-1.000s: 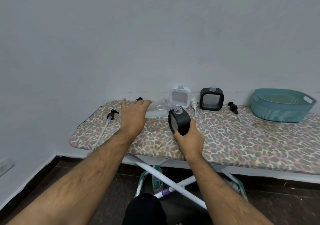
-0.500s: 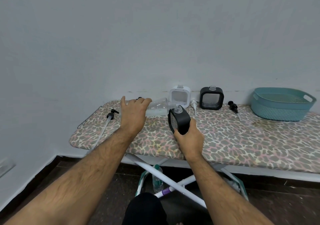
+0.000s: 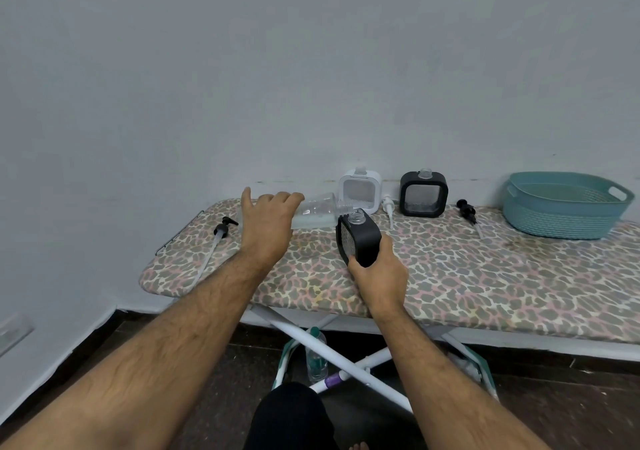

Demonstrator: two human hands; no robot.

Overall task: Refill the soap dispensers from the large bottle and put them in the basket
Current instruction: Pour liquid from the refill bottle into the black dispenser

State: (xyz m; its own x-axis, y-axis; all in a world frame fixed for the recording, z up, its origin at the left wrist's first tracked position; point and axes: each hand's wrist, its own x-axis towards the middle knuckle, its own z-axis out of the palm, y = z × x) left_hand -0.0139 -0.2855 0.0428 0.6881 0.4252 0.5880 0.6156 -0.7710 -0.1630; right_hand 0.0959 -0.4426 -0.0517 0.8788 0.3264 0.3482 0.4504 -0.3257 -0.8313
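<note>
My left hand grips a large clear bottle, tipped on its side with its neck at the open mouth of a black square dispenser. My right hand holds that dispenser tilted toward the bottle, just above the board. Pale liquid lies in the bottle's lower side. A white dispenser and a second black dispenser stand uncapped at the wall. A teal basket sits at the far right.
Everything rests on an ironing board with a leopard-print cover. Loose pumps lie on it: a black one with a long tube at the left, a white one, another black one. A small bottle stands on the floor among the legs.
Both hands hold nearly the same pose. The bottle and the dispenser have shifted only slightly, the bottle's neck staying at the dispenser's mouth.
</note>
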